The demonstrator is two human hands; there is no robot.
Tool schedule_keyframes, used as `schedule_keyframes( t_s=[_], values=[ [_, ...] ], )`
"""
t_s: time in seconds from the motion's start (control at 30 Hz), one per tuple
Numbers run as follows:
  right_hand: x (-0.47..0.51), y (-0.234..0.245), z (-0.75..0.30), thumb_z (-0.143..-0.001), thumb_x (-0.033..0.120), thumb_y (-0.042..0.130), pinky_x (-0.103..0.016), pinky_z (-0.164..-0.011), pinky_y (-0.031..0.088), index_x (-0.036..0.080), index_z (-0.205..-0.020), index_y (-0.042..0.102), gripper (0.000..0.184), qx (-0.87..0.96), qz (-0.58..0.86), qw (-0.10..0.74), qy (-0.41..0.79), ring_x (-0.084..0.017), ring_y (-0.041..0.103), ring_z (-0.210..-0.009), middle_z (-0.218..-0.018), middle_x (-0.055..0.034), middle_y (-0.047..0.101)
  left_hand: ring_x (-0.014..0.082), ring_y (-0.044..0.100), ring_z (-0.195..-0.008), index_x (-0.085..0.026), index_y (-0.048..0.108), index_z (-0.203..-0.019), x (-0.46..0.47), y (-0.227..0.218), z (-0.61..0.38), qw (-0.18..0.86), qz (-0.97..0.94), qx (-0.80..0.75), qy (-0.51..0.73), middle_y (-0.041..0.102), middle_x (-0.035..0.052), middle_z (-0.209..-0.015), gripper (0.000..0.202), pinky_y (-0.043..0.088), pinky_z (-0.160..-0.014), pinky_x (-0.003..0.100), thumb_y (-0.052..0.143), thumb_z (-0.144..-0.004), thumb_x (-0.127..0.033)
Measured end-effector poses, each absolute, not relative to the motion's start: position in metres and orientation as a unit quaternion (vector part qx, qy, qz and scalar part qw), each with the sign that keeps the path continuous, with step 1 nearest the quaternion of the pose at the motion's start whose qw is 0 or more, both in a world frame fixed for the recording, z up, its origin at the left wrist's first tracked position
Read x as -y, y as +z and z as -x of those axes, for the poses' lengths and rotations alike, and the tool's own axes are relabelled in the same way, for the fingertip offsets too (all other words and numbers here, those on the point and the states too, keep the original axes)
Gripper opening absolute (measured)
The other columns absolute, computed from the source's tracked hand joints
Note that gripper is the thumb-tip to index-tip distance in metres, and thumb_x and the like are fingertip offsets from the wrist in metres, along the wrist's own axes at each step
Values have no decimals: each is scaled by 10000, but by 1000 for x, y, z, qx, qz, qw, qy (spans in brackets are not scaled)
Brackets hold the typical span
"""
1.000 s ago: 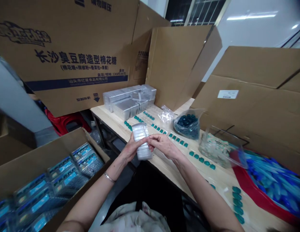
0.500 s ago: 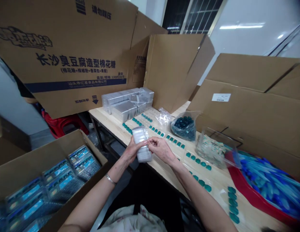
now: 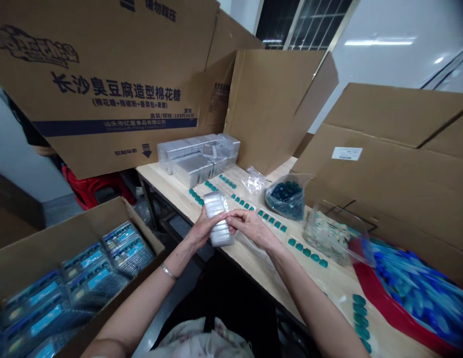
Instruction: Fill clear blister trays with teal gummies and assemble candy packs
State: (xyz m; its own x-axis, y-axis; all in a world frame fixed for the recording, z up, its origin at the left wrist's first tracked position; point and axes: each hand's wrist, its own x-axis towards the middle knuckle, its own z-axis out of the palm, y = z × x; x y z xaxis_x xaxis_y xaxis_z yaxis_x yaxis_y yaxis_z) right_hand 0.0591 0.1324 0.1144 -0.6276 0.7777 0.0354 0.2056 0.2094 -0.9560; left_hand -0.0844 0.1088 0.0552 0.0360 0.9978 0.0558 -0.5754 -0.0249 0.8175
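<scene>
Seen from the head camera, a person's left hand (image 3: 206, 229) cradled a clear plastic pack (image 3: 216, 219) above the bench (image 3: 167, 188), its fingers curled round the pack's side, a silver bangle (image 3: 167, 271) on the wrist. The right hand (image 3: 251, 226) was bunched, its fingertips (image 3: 230, 215) at the pack's other side; glare made it hard to tell whether they pinched the plastic or merely touched it. Rows of teal pieces (image 3: 306, 252) lay just beyond the hands, with a bag of dark teal pieces (image 3: 285, 199) and a stack of clear trays (image 3: 196, 159) farther back. To the left stood an open carton (image 3: 63, 228) of blue-labelled packs (image 3: 93, 278); to the right, a red tray (image 3: 380, 303) of blue items (image 3: 421, 293). A slip on the smooth plastic could drop the pack onto the teal rows and scatter them.
</scene>
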Motion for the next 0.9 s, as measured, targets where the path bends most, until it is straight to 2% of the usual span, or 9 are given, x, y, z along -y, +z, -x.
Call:
schedule_keyframes(
  t_s=[0.1,0.23,0.4,0.6,0.77,0.9],
  values=[
    [-137,109,-60,-740,268,536,-215,-562,429,147,-648,571,156,731,348,253,530,-88,519,-530,-573,20,561,167,610,-657,-162,488,-1056,-110,50,86,619,-337,-324,631,629,45,-813,528,478,-677,349,750,-615,-290],
    [-138,97,-56,-684,197,512,-200,-498,406,151,-668,572,77,728,395,286,482,-83,491,-471,-522,39,529,199,621,-752,-181,451,-1113,-115,42,84,612,-330,-344,631,632,72,-917,595,485,-702,374,754,-609,-273],
    [-135,85,-56,-703,231,511,-201,-464,387,164,-680,592,107,756,422,336,371,-92,459,-477,-524,31,494,210,610,-843,-179,473,-1092,-122,39,83,593,-336,-367,634,629,74,-956,597,474,-757,362,772,-580,-245],
    [-136,84,-60,-725,260,511,-208,-487,387,174,-629,556,136,780,419,345,312,-99,446,-503,-545,24,473,178,598,-812,-201,475,-1093,-127,42,84,581,-352,-366,636,625,33,-917,630,463,-762,331,787,-547,-229],
    [-137,87,-60,-730,262,508,-214,-480,382,169,-655,565,132,761,440,336,339,-97,461,-490,-550,21,502,180,594,-830,-195,472,-1098,-129,42,82,585,-355,-367,630,620,51,-949,599,463,-761,331,771,-581,-238],
    [-134,92,-61,-749,333,534,-232,-526,432,160,-730,588,182,713,423,308,466,-109,519,-503,-534,26,548,192,604,-816,-195,475,-1121,-120,40,84,599,-357,-365,617,631,61,-942,604,467,-751,346,764,-595,-261]
  ],
)
